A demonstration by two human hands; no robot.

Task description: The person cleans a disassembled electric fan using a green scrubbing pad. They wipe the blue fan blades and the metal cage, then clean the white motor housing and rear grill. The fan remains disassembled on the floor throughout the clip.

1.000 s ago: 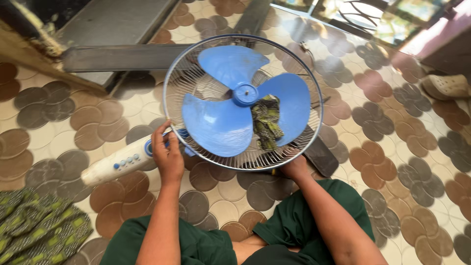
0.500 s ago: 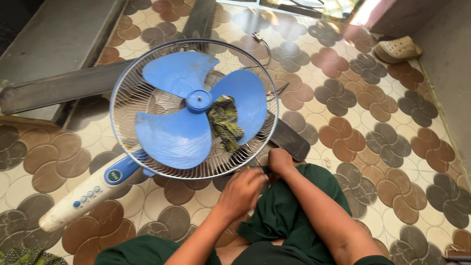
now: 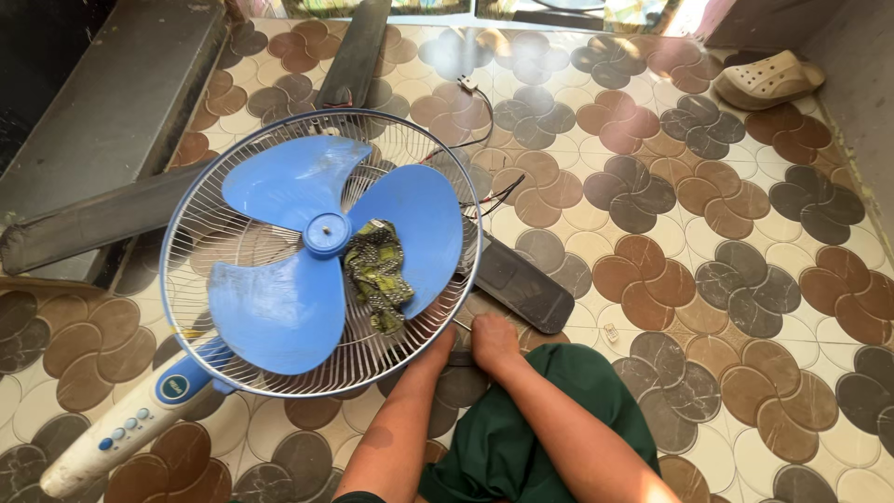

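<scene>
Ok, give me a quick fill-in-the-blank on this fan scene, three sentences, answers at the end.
1. The fan blade is coloured ____.
2. A patterned cloth lies on the ____ inside the rim.
3. Both the left hand and the right hand are at the fan's ____ right edge.

Missing words: blue; grille; lower

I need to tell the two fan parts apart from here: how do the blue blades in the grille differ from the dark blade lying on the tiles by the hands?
The blue blades are broad, rounded and joined at a hub inside the wire grille; the dark blade is long, narrow and lies loose on the tiled floor. A patterned cloth rests on the blue ones; the dark one is bare. Both lie flat.
</scene>
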